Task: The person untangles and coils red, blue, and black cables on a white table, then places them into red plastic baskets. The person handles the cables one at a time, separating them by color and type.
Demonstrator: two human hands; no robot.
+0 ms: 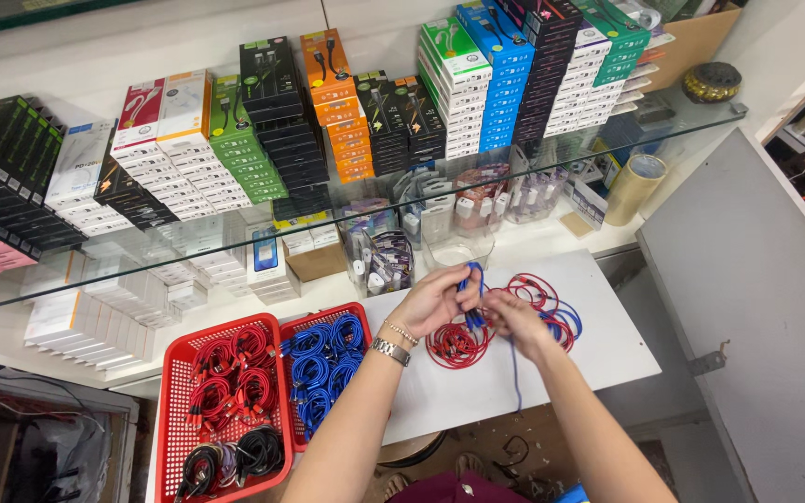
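We pinch a blue cable in both grips, left hand, right hand; it hangs toward the counter's near edge.

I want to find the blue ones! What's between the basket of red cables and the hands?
In the head view, a red basket of coiled blue cables sits between them.

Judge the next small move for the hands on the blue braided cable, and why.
Probably keep looping: the left hand pinches a bunch of blue braided cable, the right hand touches it, and a loose tail hangs over the white tabletop's edge.
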